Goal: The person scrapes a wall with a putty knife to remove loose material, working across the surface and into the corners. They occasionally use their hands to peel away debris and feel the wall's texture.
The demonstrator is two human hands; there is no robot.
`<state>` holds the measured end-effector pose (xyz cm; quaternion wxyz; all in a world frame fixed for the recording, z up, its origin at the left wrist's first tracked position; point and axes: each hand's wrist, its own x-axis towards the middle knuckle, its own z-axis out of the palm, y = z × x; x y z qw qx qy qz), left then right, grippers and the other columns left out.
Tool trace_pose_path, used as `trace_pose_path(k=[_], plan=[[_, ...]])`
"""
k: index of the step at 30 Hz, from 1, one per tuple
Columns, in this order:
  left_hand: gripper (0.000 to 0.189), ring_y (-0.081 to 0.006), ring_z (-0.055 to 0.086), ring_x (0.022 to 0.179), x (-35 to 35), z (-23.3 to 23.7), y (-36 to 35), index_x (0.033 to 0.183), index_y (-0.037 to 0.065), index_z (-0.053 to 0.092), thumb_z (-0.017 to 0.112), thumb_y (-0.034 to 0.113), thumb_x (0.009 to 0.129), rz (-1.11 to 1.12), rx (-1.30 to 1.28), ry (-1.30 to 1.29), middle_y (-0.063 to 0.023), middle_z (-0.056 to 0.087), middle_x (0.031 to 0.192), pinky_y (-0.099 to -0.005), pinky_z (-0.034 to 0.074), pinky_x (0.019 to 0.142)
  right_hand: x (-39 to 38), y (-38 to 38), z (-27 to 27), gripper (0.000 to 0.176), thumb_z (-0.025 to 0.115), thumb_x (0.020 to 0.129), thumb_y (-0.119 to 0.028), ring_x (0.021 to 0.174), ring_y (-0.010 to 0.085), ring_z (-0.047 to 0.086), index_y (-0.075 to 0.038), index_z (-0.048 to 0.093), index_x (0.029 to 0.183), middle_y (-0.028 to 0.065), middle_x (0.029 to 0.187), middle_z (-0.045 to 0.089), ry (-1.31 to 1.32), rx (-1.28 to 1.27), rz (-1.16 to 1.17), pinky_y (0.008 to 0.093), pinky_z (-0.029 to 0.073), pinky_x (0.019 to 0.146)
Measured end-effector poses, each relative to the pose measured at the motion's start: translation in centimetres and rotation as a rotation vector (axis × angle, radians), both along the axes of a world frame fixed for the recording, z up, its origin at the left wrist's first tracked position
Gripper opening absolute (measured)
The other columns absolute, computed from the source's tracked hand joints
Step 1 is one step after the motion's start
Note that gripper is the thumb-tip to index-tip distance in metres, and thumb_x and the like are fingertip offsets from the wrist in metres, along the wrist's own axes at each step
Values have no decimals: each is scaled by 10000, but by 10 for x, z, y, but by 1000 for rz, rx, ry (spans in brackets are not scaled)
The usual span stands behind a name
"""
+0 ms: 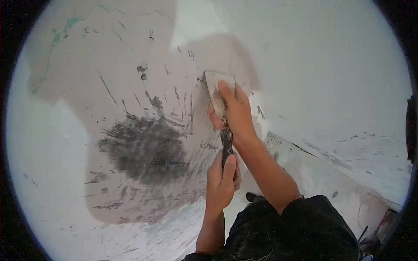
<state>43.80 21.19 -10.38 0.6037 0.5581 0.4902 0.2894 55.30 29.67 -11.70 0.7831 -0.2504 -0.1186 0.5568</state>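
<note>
A scraper [213, 82] with a wide pale blade and a dark handle is held in both hands, its blade edge against the wall [278, 52]. Around the lower part of the dark handle my left hand [223, 176] is closed. Higher up, my right hand [235, 106] grips the tool near the blade, its fingers pressed on the blade's face and curled behind it. To the left of the hands a large dark scuffed patch [146, 148] marks the wall, with thin dark streaks radiating above it.
A corner edge [305, 150] runs down to the right below the right hand, beside scuffed pale surfaces. Dark clothing [287, 230] fills the bottom. Some partly hidden items [385, 224] lie at the lower right. Green marks [65, 28] show at the upper left.
</note>
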Motion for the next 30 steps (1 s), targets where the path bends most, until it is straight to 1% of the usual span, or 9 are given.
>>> trace_pose_path(k=[4, 6, 9, 11, 17, 20, 25, 28, 30], plan=[[278, -38, 347, 459, 5, -8, 5, 906, 34, 491, 448, 287, 1013, 48, 98, 108, 32, 416, 596, -227, 269, 403, 4, 10, 1, 298, 518, 974, -342, 331, 136, 432, -45, 494, 956, 92, 586, 552, -54, -8, -65, 271, 298, 296], [279, -42, 373, 466, 2, -5, 8, 894, 35, 493, 445, 282, 1015, 3, 12, 8, 28, 427, 593, -227, 287, 411, 3, 13, -6, 304, 516, 973, -348, 329, 137, 433, -46, 495, 950, 90, 593, 556, -20, 33, -54, 270, 303, 294], [332, -45, 322, 425, -2, -10, 1, 918, 53, 501, 441, 367, 1009, -2, 79, 75, 33, 407, 574, -229, 238, 394, -2, 6, -8, 291, 506, 980, -337, 327, 135, 432, -47, 493, 951, 88, 593, 558, 0, 3, -31, 272, 308, 293], [273, -45, 373, 463, -6, -17, -2, 912, 22, 503, 435, 263, 1020, -20, 107, 78, 26, 427, 579, -236, 295, 414, -3, 1, -11, 289, 499, 982, -334, 324, 133, 429, -48, 490, 940, 87, 583, 556, 31, 5, 13, 272, 308, 291], [271, -50, 385, 459, -1, -10, 0, 922, 24, 507, 431, 265, 1020, 2, 111, 137, 24, 441, 577, -240, 303, 418, 1, 6, -6, 302, 500, 981, -338, 322, 139, 424, -36, 497, 979, 97, 573, 550, 32, -52, 2, 273, 294, 288], [272, -54, 395, 459, 5, -11, 5, 917, 26, 503, 421, 263, 1023, -1, 90, 119, 22, 442, 573, -241, 305, 419, 0, 14, -11, 302, 508, 976, -342, 320, 141, 419, -41, 492, 966, 104, 574, 554, -68, 40, -60, 277, 289, 289], [291, -60, 426, 481, 8, -11, 3, 894, 31, 487, 420, 286, 1018, 10, 154, 202, 10, 461, 596, -241, 331, 436, 3, 12, -8, 325, 523, 971, -359, 312, 134, 413, -37, 497, 948, 93, 568, 550, 15, -17, -16, 267, 286, 287], [281, -65, 433, 482, 11, -21, 2, 893, 27, 490, 417, 267, 1018, -17, 163, 197, 6, 463, 597, -242, 339, 439, 12, 4, -17, 341, 530, 974, -359, 386, 153, 502, -24, 478, 1008, 112, 628, 562, -27, 105, 96, 281, 339, 298], [278, -64, 427, 482, 16, -27, 7, 901, 27, 492, 413, 265, 1019, 42, 157, 222, 10, 462, 597, -242, 337, 439, 14, 15, -17, 334, 527, 972, -362, 356, 140, 470, -31, 487, 968, 100, 598, 556, -2, 104, 50, 269, 323, 295]])
